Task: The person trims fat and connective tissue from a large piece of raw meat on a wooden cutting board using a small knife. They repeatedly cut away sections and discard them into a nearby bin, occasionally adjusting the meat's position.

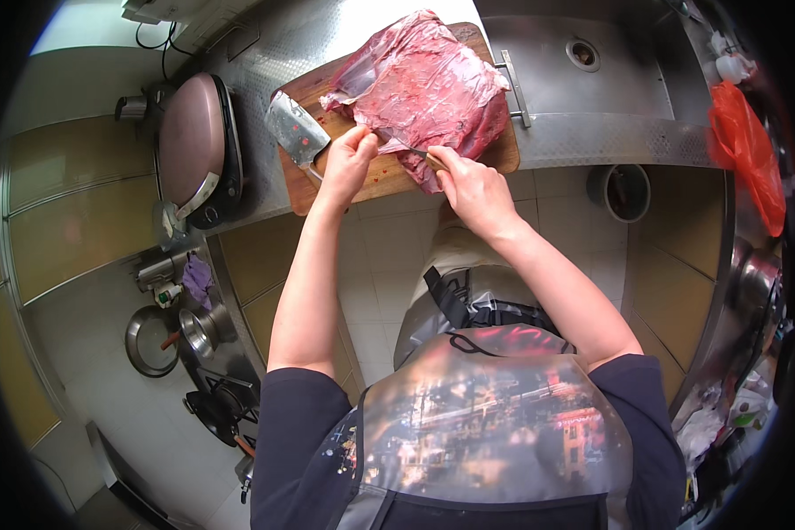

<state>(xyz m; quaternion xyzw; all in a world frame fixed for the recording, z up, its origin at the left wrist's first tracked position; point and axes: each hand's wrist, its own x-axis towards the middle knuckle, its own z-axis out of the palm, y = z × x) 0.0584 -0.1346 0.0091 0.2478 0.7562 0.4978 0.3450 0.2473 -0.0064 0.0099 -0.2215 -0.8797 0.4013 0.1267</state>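
Note:
A large slab of raw red meat (430,86) lies on a wooden cutting board (364,192) and covers most of it. My left hand (350,162) pinches the near left edge of the meat between thumb and fingers. Wrapped around the handle of a small knife (430,159), my right hand (475,189) is at the meat's near edge. The blade points left toward my left hand, and part of it is hard to make out against the meat. A cleaver (297,129) with a stained blade rests on the board's left side, beside my left wrist.
Left of the board sits an electric griddle (189,139) with its lid down. A steel sink (609,86) with a drain lies to the right, past a metal handle (515,89). A bin (626,192) stands below, and a red plastic bag (745,152) hangs at far right.

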